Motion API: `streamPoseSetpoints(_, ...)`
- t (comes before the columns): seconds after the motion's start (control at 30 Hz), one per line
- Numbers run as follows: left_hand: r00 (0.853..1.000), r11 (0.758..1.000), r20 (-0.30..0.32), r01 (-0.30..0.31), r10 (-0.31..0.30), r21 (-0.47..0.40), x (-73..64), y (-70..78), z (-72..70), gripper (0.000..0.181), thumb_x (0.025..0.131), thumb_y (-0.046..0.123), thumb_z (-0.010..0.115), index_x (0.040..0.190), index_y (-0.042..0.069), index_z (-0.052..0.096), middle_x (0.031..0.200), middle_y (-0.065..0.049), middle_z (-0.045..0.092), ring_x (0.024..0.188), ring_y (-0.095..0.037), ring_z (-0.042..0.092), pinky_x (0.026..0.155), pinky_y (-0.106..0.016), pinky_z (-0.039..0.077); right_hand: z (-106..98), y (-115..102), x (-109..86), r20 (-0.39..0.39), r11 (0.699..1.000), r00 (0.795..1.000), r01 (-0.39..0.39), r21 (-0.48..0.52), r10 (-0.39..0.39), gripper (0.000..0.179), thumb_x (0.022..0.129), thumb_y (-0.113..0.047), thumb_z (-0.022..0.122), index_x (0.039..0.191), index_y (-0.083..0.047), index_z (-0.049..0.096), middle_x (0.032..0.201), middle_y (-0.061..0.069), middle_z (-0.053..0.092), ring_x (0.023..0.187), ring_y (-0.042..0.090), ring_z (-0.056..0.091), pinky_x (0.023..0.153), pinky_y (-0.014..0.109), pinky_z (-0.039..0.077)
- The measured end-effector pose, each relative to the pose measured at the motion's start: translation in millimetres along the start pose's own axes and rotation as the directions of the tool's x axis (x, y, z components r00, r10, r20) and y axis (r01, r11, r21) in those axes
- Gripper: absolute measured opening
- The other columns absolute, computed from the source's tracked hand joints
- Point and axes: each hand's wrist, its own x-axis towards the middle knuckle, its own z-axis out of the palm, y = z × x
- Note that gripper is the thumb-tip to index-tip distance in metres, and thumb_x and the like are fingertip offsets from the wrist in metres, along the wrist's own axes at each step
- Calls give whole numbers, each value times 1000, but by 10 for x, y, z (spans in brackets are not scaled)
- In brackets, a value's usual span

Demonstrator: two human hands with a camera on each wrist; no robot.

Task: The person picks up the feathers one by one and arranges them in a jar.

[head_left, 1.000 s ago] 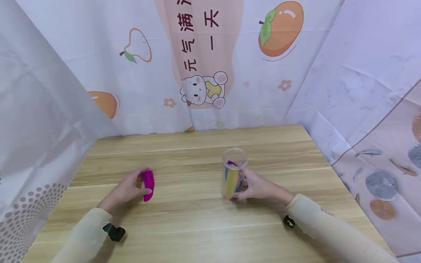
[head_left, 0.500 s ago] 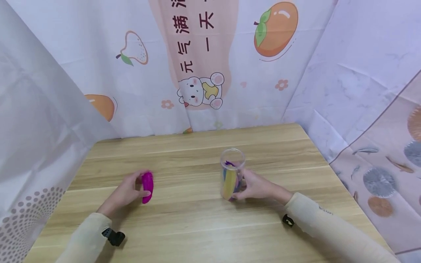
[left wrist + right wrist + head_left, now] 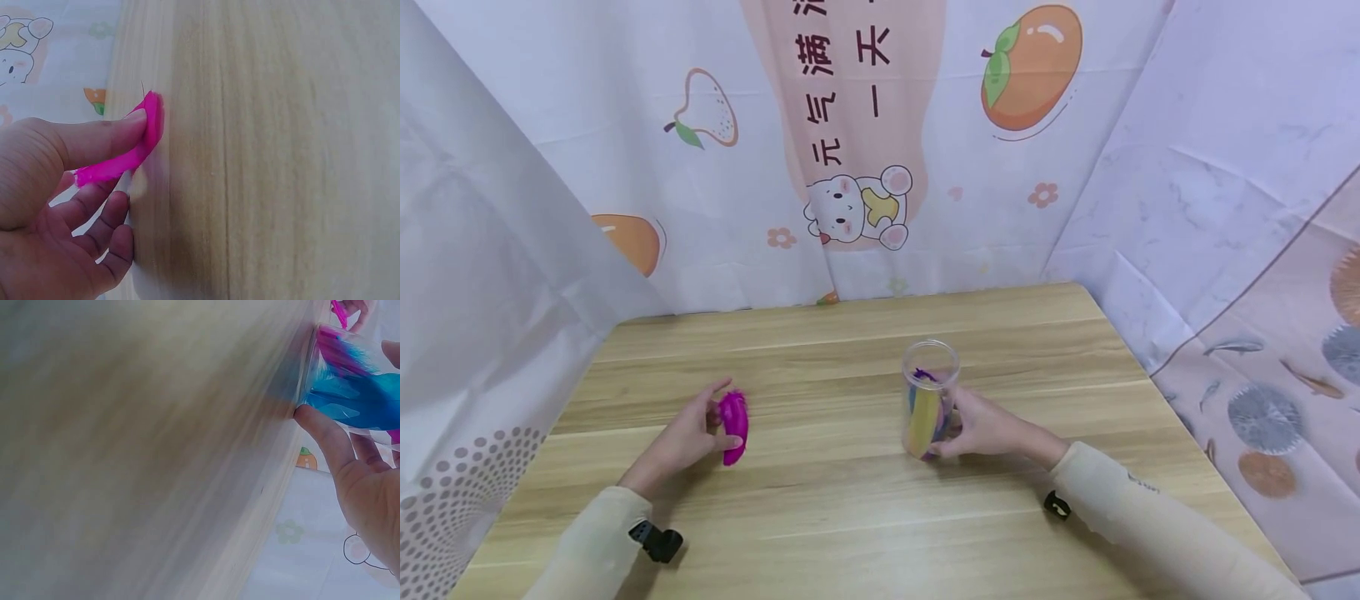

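Note:
A magenta feather (image 3: 735, 427) is pinched in my left hand (image 3: 687, 439) at the left of the table. In the left wrist view, the thumb presses on the curved pink feather (image 3: 150, 134), with the lower fingers spread and loosely bent. My right hand (image 3: 988, 425) grips a clear plastic cup (image 3: 911, 396) that stands upright on the table, right of centre. Yellow, blue and purple feathers (image 3: 924, 421) fill it. The right wrist view shows blue feathers (image 3: 356, 400) through the clear wall; my right hand (image 3: 369, 494) wraps around its side near the base.
Both hands are over a light wood-grain table (image 3: 820, 500). A white printed curtain (image 3: 737, 208) hangs along its back edge, with more fabric at the left and right (image 3: 1232, 250). Black wrist cameras (image 3: 658, 540) are strapped on both sleeves.
The view shifts slightly. My left index finger has lifted and straightened a little at the feather's top end, while the thumb keeps its place. My right hand and the cup stay put.

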Motion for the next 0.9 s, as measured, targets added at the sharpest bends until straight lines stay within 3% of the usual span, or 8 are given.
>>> streamPoseSetpoints(0.33,1000,997,19,3,-2,-72,-6,1,-2,99,80,-1,84,157,-2,21,108,-18,64,94,-28,58,78,-30,54,8,14,-2,3,1000,1000,19,-1,-19,97,78,-10,86,154,-19,26,126,4,60,106,19,63,88,34,57)
streamPoseSetpoints(0.5,1000,997,16,6,-5,-71,-26,-4,14,92,81,0,84,153,-4,28,110,-20,66,95,-28,59,78,-32,54,11,7,5,3,1000,1000,-3,11,3,101,77,-7,86,156,-21,24,132,5,57,112,19,62,92,33,56)
streamPoseSetpoints(0.7,1000,998,31,7,-6,-62,-40,-7,34,80,83,-2,80,149,-4,35,103,-14,65,93,-27,58,77,-34,53,18,-10,2,-8,999,1000,-14,-30,14,104,76,-10,87,157,-21,21,126,5,59,104,19,62,84,34,58)
streamPoseSetpoints(0.9,998,996,44,-47,50,-78,-27,-7,48,54,85,-4,77,134,-6,53,95,-10,65,83,-22,56,68,-27,50,20,-11,-6,-5,1000,1000,-20,-6,20,103,77,-10,86,157,-20,22,128,6,57,107,19,62,86,34,58)
